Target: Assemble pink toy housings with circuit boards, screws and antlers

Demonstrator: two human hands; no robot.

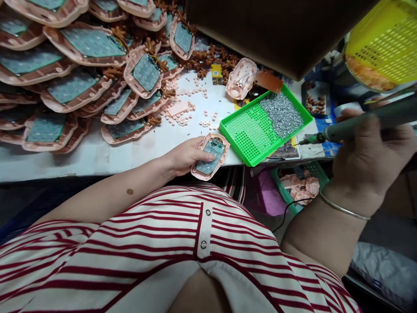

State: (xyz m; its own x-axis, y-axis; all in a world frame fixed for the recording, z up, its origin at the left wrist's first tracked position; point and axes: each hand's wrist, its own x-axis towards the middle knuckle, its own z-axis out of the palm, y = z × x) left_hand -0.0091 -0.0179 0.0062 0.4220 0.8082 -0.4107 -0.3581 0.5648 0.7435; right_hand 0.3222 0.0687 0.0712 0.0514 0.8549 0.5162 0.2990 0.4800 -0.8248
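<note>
My left hand (184, 155) holds a pink plastic casing with a green circuit board (210, 156) at the front edge of the white table (107, 154). My right hand (371, 154) is raised at the right and grips a green electric screwdriver (358, 126). Its tip points left toward a green perforated tray (250, 134) with a heap of small silver screws (282, 114) in its far half. The screwdriver tip hovers just past the tray's right corner, apart from the casing.
Several pink casings with green boards (81, 82) are piled across the left and back of the table. Loose pink buttons (182, 108) lie in the middle. One open pink casing (241, 78) sits behind the tray. A yellow basket (384, 43) hangs at upper right. A green crate (302, 184) sits below the table.
</note>
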